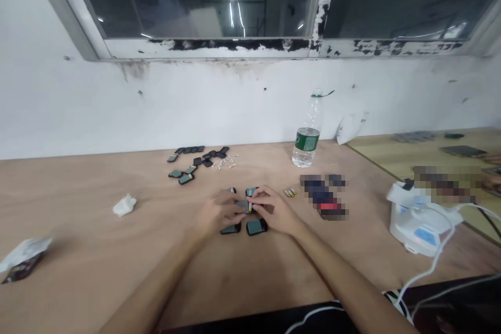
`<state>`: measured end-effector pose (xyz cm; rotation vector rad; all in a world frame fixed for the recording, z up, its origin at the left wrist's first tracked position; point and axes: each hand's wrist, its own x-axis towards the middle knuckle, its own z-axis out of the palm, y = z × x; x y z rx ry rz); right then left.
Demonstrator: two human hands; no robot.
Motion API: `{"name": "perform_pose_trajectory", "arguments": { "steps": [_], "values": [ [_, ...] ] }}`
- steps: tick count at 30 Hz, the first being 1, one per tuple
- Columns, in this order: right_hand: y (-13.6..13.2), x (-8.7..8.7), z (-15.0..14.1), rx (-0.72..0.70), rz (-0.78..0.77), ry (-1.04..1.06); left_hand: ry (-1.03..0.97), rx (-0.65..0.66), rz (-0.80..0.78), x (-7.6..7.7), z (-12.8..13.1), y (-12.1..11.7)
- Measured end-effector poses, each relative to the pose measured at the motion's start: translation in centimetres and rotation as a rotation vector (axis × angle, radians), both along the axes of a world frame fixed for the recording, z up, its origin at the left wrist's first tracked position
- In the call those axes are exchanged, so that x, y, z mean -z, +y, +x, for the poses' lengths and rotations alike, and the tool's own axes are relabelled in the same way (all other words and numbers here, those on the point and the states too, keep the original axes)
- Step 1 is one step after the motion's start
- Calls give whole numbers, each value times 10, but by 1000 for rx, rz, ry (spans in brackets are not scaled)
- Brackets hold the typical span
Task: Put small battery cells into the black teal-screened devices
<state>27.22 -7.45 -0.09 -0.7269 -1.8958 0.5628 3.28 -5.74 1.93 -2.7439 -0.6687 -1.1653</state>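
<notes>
At the middle of the table, my right hand (277, 211) pinches a small battery (250, 207) with a yellow end between thumb and fingers. It is over a small dark device with a grey-green face (241, 204). My left hand (214, 213) is closed on that device from the left, covering part of it. Around my hands lie more such devices: one in front of my right hand (257, 226), one by my left hand (230, 228), and others partly hidden behind my fingers. A few loose batteries (290, 193) lie to the right of my right hand.
Farther back are several similar devices (186, 178), black pieces (211, 155) and small white bits (224, 162). A water bottle (306, 141) stands near the wall. Crumpled tissue (124, 205) lies left; a white power strip (415, 219) with cables sits right. Another person's hand (492, 180) shows far right.
</notes>
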Motion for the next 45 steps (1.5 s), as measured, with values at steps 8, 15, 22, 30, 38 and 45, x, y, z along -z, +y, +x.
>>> {"name": "perform_pose_trajectory", "arguments": {
  "steps": [8,15,22,30,38,45],
  "values": [
    [2,9,-2,-68,-29,-64,-8,-20,-26,3,-2,0],
    [11,-8,27,157,-12,-61,-32,-134,-284,-1,-12,6],
    [23,-9,92,346,-220,-480,81,-192,-569,-6,-40,20],
    [27,0,89,401,-256,-603,149,-254,-638,-21,-38,17],
    [29,2,91,428,-245,-611,295,-112,-797,-42,-39,-2],
    [22,-8,87,320,-156,-480,200,139,-693,-2,-41,8]
  ]
}}
